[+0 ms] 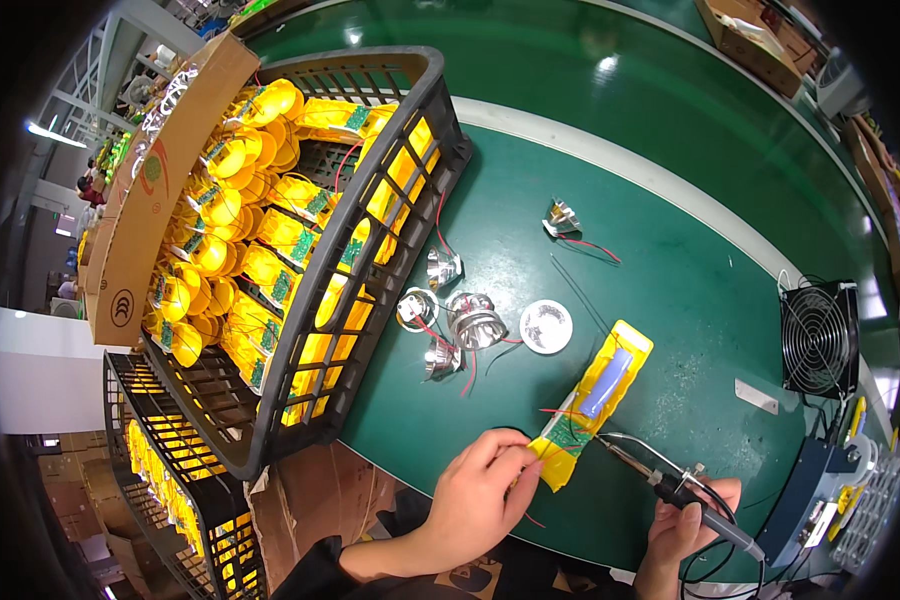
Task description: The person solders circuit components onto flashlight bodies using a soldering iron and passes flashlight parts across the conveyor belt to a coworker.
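A yellow plastic housing [633, 342] lies tilted on the green table, with a blue cylindrical battery [607, 383] and a green circuit board [568, 434] in it. My left hand [480, 495] pinches the housing at its near end, beside the board. In my right hand [682, 528] is a soldering iron [708, 517] with a thin curved metal tube fixed along it. Its tip points at the edge of the board; whether it touches cannot be made out. Red wire [560, 411] sticks out over the board.
Silver reflector cups [478, 322] with red and black wires and a white round dish [547, 327] lie mid-table. At left, a black crate [345, 285] holds several yellow housings. A black fan [820, 338], a metal strip [756, 396] and a blue box [808, 505] stand at right.
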Demonstrator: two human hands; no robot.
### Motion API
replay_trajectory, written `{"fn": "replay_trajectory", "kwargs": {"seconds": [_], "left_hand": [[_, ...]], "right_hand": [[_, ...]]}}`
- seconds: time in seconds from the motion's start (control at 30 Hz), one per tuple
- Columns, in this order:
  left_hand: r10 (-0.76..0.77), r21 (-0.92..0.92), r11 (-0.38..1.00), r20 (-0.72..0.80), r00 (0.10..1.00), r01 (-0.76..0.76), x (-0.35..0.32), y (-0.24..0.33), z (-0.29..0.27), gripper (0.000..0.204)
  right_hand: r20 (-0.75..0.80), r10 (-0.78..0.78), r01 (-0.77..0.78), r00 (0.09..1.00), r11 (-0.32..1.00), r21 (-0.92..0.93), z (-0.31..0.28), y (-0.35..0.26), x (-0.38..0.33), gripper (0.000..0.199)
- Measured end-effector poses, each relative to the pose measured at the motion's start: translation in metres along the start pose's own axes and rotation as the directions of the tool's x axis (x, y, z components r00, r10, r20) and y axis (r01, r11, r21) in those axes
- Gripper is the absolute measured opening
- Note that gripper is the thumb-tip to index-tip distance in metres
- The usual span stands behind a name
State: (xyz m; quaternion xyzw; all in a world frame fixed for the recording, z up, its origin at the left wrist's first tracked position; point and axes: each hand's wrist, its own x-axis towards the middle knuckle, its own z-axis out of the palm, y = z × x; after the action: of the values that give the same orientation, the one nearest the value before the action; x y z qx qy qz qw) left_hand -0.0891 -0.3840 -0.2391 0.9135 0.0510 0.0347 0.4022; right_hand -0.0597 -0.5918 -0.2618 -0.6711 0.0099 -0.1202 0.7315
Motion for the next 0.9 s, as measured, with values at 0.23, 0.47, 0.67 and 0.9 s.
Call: {"fn": "replay_trajectory", "kwargs": {"seconds": [0.23,0.47,0.67,0.9], "left_hand": [[-0.078,-0.163,0.985,-0.138,0.987,0.054,-0.002,-0.002,-0.001,0.008],[-0.039,-0.119,0.992,-0.072,0.997,0.030,-0.005,-0.011,-0.012,0.008],[0.126,0.174,0.980,-0.176,0.976,-0.095,-0.009,0.006,-0.013,0.014],[0.162,0.281,0.949,-0.047,0.986,-0.143,-0.004,0.021,0.002,0.013]], "right_hand": [[-0.009,-0.028,0.029,1.000,0.997,0.066,-0.003,-0.004,0.002,0.037],[0.001,-0.027,0.027,1.000,0.998,0.061,-0.002,-0.006,0.002,0.038],[-0.001,-0.032,0.032,0.999,0.995,0.099,0.000,-0.005,0.003,0.035],[-0.012,-0.002,0.004,1.000,0.990,0.138,-0.001,-0.006,0.003,0.034]]}}
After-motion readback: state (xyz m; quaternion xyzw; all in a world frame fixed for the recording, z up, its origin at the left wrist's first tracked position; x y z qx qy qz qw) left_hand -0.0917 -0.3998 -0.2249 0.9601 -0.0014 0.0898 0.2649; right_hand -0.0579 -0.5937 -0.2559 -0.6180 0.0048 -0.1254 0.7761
